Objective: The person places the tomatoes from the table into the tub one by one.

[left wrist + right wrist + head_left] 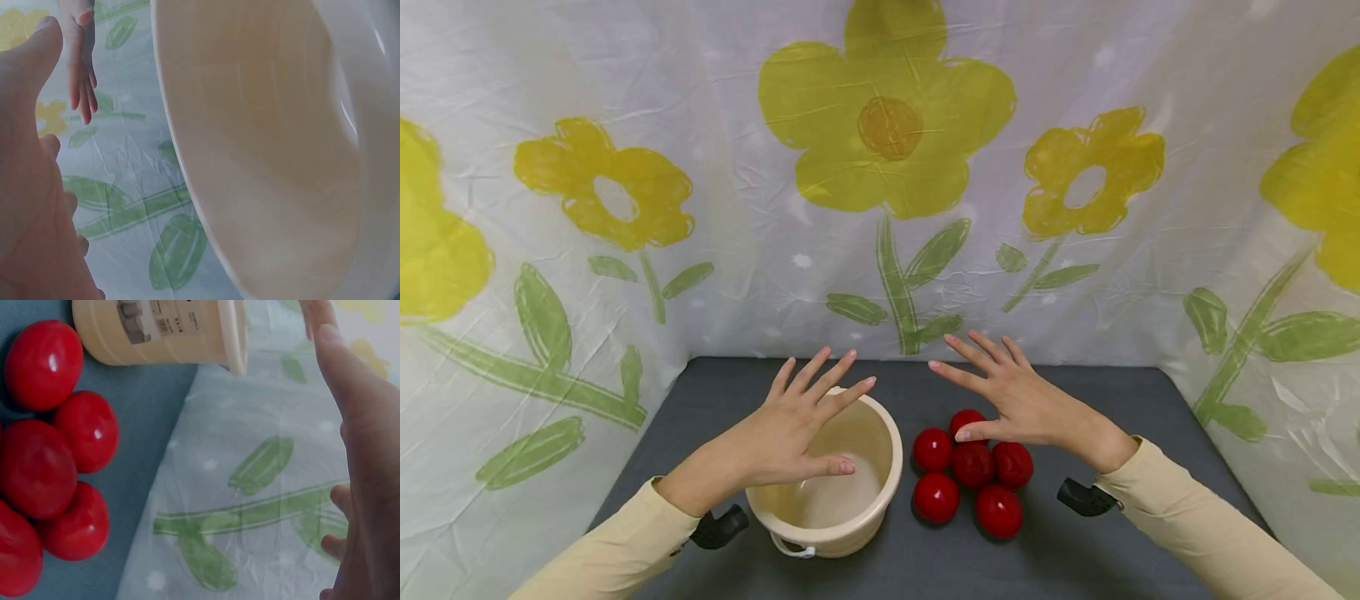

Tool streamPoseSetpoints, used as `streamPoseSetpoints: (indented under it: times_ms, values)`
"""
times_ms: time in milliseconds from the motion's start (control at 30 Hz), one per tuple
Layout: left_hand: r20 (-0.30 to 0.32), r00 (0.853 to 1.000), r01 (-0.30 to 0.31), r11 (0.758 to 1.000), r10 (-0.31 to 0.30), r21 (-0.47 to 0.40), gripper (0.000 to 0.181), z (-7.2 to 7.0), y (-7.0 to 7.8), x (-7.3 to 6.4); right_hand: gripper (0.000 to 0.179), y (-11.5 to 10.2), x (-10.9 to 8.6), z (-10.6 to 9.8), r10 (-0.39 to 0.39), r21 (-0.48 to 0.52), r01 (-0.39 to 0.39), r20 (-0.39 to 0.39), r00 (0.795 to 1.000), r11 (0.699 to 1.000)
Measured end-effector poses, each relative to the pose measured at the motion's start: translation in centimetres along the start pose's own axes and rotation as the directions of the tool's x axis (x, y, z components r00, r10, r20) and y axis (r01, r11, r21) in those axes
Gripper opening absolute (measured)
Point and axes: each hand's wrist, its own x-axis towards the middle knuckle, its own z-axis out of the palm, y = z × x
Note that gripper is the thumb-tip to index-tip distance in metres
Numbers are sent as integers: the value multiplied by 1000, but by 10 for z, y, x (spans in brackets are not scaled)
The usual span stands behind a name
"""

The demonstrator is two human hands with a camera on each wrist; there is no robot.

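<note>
My left hand hovers over a cream plastic bucket, fingers spread and straight, holding nothing. The bucket stands upright with its handle hanging down at the near side, and its inside shows bare in the left wrist view. To the right of the bucket lie several shiny red balls, clustered on the dark table. My right hand is spread above the far right side of this cluster, also with nothing in it. In the right wrist view, the red balls sit beside the bucket, which bears a printed label.
A dark grey cloth covers the table. Around its back and sides hangs a white curtain printed with yellow flowers and green leaves. A black wrist device sits under the left sleeve, and another black device under the right.
</note>
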Motion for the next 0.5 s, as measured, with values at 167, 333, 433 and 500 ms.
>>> streamPoseSetpoints:
  times_ms: [167, 333, 433, 500]
  values:
    - [1, 1000, 5, 1000, -5, -5, 90, 0, -1, -1, 86, 2, -1, 2, 1, -1, -1, -6, 1000, 1000]
    - [3, 1000, 18, 1000, -18, 8, 93, -1, -2, -4, 86, 2, -1, 3, 0, 5, 0, -8, 1000, 1000]
    - [1, 1000, 25, 1000, -25, 13, 94, -2, -2, -5, 86, 2, 1, 3, -9, 0, 9, -7, 1000, 1000]
    - [-1, 1000, 30, 1000, -30, 9, 94, -3, -3, -5, 86, 3, 2, 3, -16, -2, 16, -8, 1000, 1000]
